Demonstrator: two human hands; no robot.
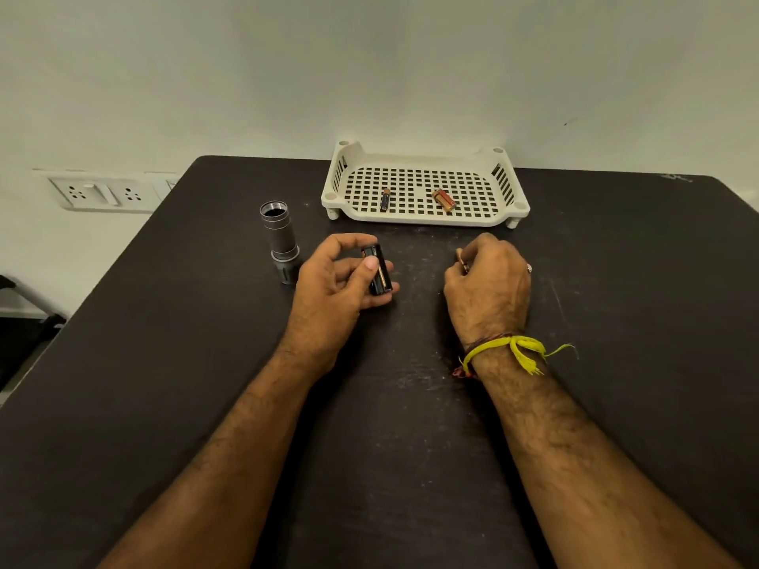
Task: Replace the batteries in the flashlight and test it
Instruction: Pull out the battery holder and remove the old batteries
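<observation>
My left hand point(336, 277) grips a black battery holder point(378, 271) with a battery seated in it, thumb pressed on its side. My right hand point(488, 281) is closed around a small battery point(462, 260), of which only the tip shows between the fingers. The grey flashlight body point(279, 236) stands upright with its open end up, left of my left hand. In the white perforated tray point(423, 217) lie a dark battery point(385, 199) and two copper-coloured batteries point(444, 200) side by side.
The dark table point(205, 363) ends against a pale wall at the back. A wall socket panel point(102, 193) sits beyond the left edge. A dark object lies off the table at far left.
</observation>
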